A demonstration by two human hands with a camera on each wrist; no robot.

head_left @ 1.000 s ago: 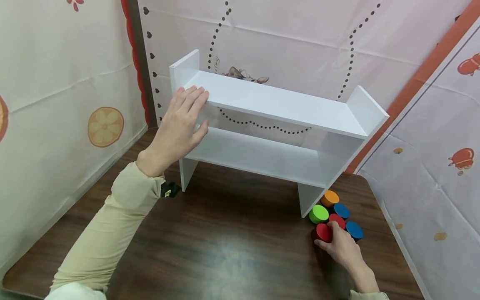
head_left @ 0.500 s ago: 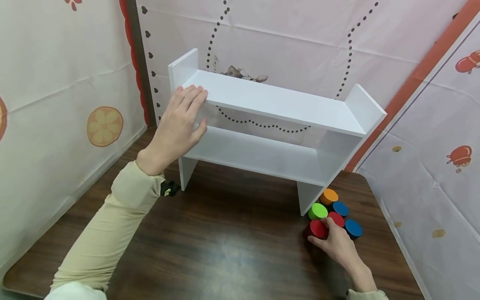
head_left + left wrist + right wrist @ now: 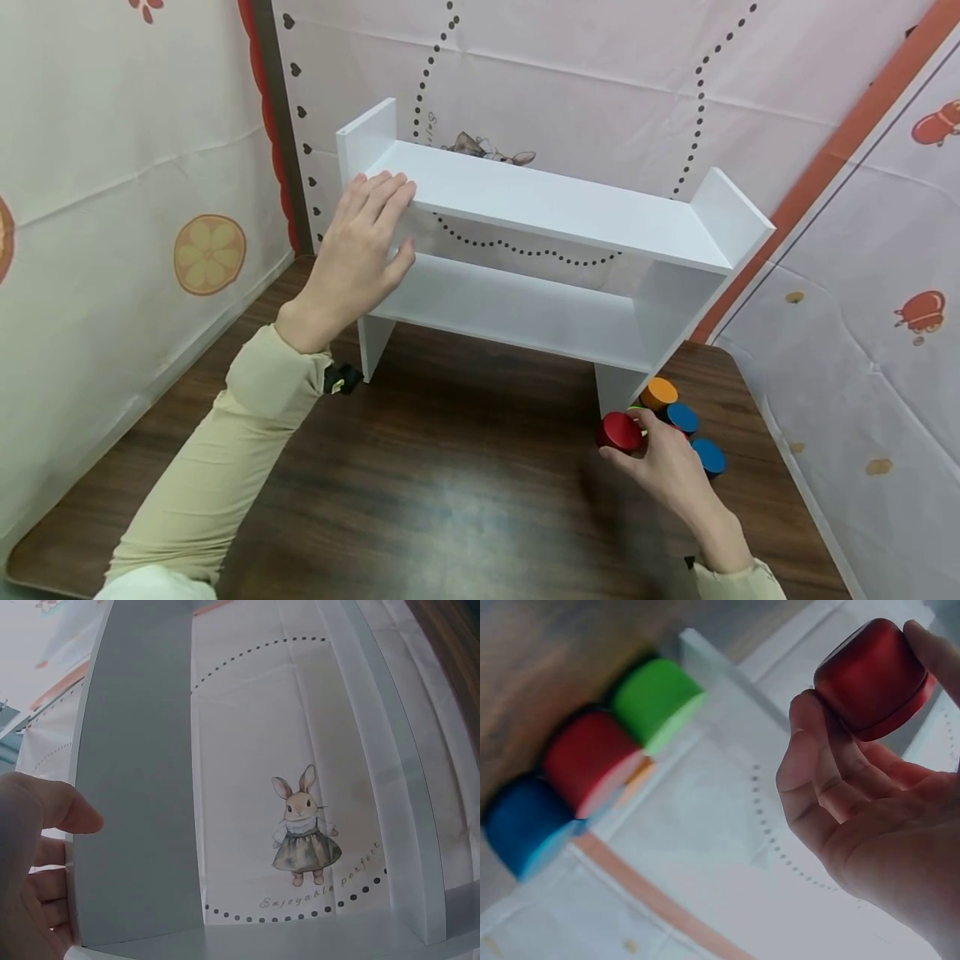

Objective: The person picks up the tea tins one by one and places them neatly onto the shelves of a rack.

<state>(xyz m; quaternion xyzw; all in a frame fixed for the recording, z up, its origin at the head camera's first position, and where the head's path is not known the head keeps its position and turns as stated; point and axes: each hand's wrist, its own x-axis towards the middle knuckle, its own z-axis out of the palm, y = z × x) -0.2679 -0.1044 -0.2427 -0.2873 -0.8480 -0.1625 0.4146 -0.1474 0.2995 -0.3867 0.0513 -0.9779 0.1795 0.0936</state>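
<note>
My right hand (image 3: 675, 471) pinches a small red round tin (image 3: 621, 432) between thumb and fingers, near the foot of the shelf's right side. In the right wrist view this lidded tin (image 3: 871, 679) is held tilted, raised off the table. My left hand (image 3: 352, 254) rests on the left end of the white two-tier shelf (image 3: 555, 200), fingers extended over the top board and thumb below its front edge. Behind my right hand stand an orange tin (image 3: 660, 392), two blue tins (image 3: 708, 458), and a green tin (image 3: 656, 701) and second red tin (image 3: 592, 761), both mostly hidden in the head view.
The shelf stands on a dark wooden table (image 3: 450, 500), its lower board (image 3: 517, 317) below the top one. Printed cloth walls (image 3: 600, 67) enclose the table at the back and both sides. A rabbit print (image 3: 304, 832) shows through the shelf's gap.
My right hand has lifted the red tin from the front of the group and carried it left and slightly up toward the shelf. My left hand has stayed in place.
</note>
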